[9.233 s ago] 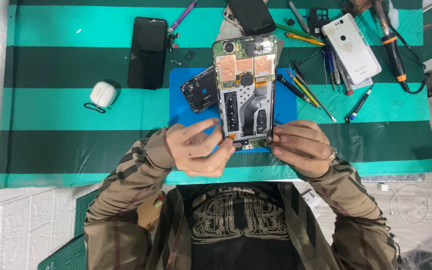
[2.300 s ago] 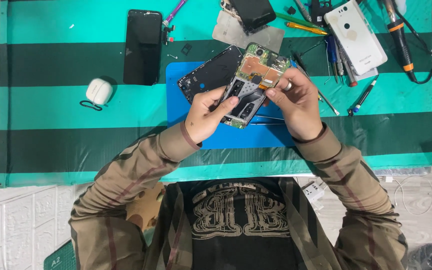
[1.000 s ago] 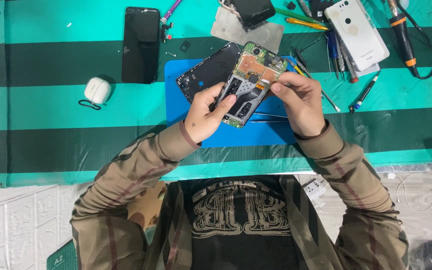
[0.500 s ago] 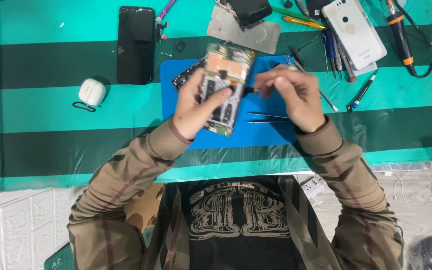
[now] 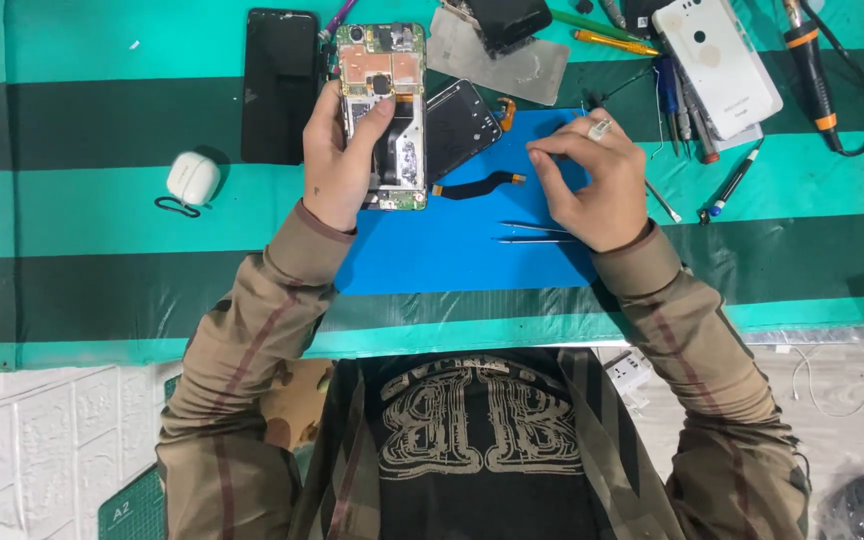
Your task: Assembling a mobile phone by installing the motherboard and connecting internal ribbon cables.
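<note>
Opened phone (image 5: 384, 115), back cover off and circuit boards exposed, held upright off the counter (image 5: 102, 200) in the left hand (image 5: 337, 165): fingers wrapped behind, thumb pressed across its face. Right hand (image 5: 587, 180) rests palm-down on the blue mat (image 5: 452, 250), fingertips pinched together; what they grip cannot be told. Black flex cable (image 5: 477, 185) lies between the hands; tweezers (image 5: 537, 233) just below the right hand.

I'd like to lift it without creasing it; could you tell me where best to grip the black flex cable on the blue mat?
Probably at the right-hand end of the black flex cable, by its small orange connector tab, coming in from the right hand side. It lies flat on the blue mat, with that end clear of the opened phone.
</note>
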